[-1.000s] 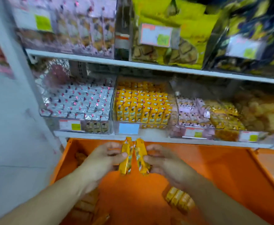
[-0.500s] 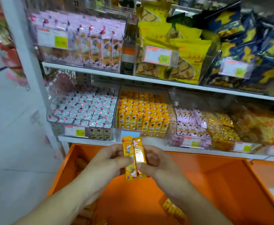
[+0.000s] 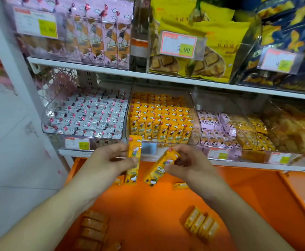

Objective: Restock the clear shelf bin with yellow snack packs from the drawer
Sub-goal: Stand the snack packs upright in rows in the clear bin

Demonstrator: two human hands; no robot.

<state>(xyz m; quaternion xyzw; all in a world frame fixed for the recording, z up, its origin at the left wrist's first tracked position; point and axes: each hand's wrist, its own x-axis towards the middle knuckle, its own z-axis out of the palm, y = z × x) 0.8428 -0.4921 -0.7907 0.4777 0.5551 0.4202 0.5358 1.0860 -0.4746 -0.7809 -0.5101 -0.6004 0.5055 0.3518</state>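
Orange drawer (image 3: 256,205), snack pack (image 3: 134,158) per hand

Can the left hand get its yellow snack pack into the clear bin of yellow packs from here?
Probably yes: the left hand holds its yellow snack pack upright just below the clear shelf bin, nothing between.

You can read "9.90" on the price tag (image 3: 178,44) clipped before the yellow biscuit bags (image 3: 218,51) (upper shelf). The tag (image 3: 278,60) at the blue bags (image 3: 292,24) seems to match; other labels are too blurred.
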